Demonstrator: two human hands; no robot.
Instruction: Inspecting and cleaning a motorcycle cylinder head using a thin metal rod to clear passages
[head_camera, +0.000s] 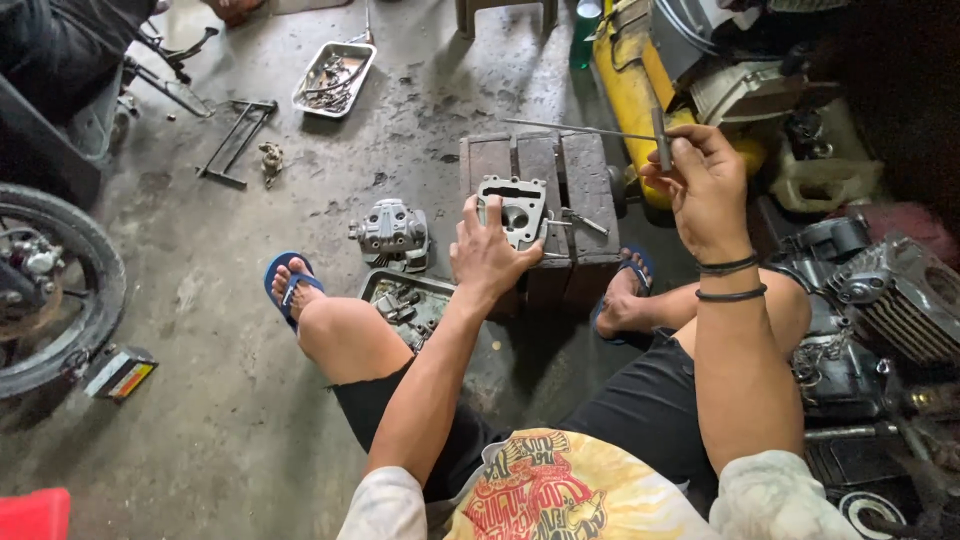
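My left hand (488, 250) presses down on a grey metal cylinder head (515, 205) that lies on a dark wooden block (575, 165). My right hand (705, 180) is raised to the right of the block, its fingers closed on a T-handle wrench (620, 131) whose thin rod points left over the block. A small metal tool (580, 220) lies on the block beside the cylinder head.
A second engine part (392, 232) sits on the concrete floor left of the block, with a tray of small parts (405, 300) near my knee. Another parts tray (335, 78) lies farther back. A motorcycle wheel (50, 290) is at left, an engine (890, 300) at right.
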